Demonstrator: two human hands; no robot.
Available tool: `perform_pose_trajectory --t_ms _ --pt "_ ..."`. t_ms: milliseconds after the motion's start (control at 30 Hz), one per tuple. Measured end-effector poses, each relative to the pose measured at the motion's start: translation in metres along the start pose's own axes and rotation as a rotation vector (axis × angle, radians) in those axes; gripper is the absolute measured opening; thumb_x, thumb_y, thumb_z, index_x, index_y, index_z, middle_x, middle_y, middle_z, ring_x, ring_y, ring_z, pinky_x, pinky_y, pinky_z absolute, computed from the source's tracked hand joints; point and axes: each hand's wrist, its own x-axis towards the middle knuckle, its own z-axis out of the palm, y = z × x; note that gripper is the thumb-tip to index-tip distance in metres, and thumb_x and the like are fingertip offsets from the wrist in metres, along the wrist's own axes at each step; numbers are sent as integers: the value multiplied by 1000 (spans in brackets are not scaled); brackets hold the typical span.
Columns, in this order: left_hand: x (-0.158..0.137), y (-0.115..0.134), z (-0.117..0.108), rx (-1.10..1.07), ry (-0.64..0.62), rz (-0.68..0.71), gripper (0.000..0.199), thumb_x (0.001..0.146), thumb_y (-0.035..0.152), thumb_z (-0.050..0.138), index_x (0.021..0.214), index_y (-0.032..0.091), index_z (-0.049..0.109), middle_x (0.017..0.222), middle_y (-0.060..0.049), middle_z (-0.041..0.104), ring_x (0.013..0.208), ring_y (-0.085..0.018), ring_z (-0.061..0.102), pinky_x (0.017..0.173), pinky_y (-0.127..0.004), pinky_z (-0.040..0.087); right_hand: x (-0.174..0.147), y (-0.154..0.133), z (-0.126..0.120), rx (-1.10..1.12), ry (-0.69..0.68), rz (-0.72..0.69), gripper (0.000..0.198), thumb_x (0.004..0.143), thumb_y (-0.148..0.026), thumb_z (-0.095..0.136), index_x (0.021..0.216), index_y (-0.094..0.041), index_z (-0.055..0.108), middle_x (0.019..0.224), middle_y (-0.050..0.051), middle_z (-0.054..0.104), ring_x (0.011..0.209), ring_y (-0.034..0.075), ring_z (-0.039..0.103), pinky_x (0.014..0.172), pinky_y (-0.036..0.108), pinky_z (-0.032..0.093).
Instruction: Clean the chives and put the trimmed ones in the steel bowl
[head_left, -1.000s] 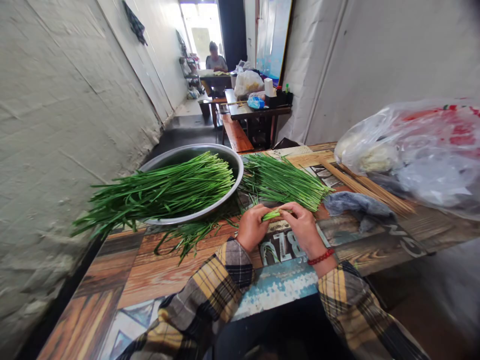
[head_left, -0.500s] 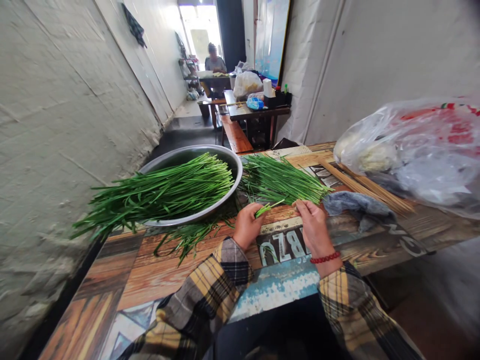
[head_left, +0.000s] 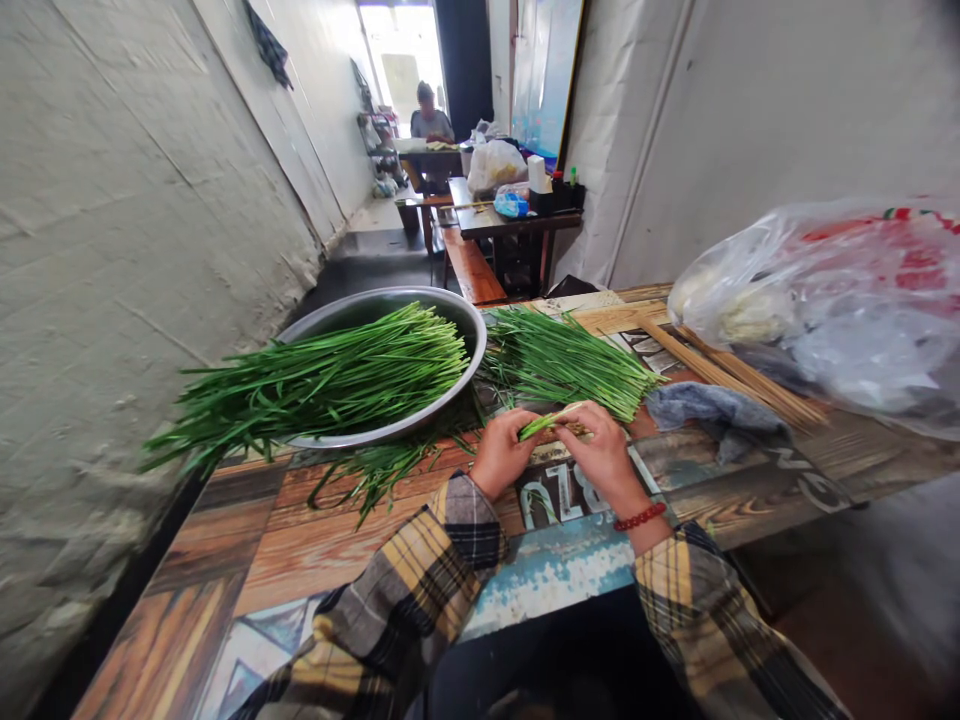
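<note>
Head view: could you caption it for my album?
Left hand and right hand pinch green stalks near a metal basin of long greens.

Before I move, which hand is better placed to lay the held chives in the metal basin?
Probably the left hand: it grips the held chives and sits nearer the metal basin; the right hand is at their other end, farther off.

Blown-out doorway point(head_left: 397, 35) at upper centre backlights the scene; rest moderately bright, soft. Glare on plastic bag point(head_left: 862, 310), right edge. Deep shadow below tabletop point(head_left: 330, 560), lower right. Garlic chives point(head_left: 360, 375) mid-frame fairly crisp, background person point(head_left: 432, 124) soft. Left wall point(head_left: 112, 200) stretched, smeary; upper-right corner dark.
</note>
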Motion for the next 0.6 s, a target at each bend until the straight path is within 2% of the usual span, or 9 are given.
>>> perform_pose_trajectory --t_ms 200,267,400,600 --pt "0 -3 -1 70 21 -15 24 87 27 54 67 16 62 67 -1 57 67 -12 52 62 -22 36 -1 8 -3 265 202 294 20 79 -38 62 85 -19 66 84 4 66 77 17 60 71 30 48" --pt "0 -4 -1 78 19 -22 22 87 25 54 68 16 62 68 -1 57 67 -12 52 62 -22 36 -1 7 -3 380 201 355 25 78 -41 64 88 -18 65 84 4 67 76 17 61 72 31 49" --pt "-1 -3 -1 104 3 -18 19 86 22 54 72 16 65 70 -1 59 69 -13 53 63 -22 37 0 2 -2 517 134 399 31 75 -41 66 96 -18 65 86 4 69 76 17 62 70 31 50" --pt "-4 3 -3 205 -54 -17 17 83 14 53 88 19 69 84 -3 63 77 -15 58 68 -23 41 1 5 -1 504 159 403 26 74 -42 69 85 -18 66 77 3 68 71 16 61 68 30 50"
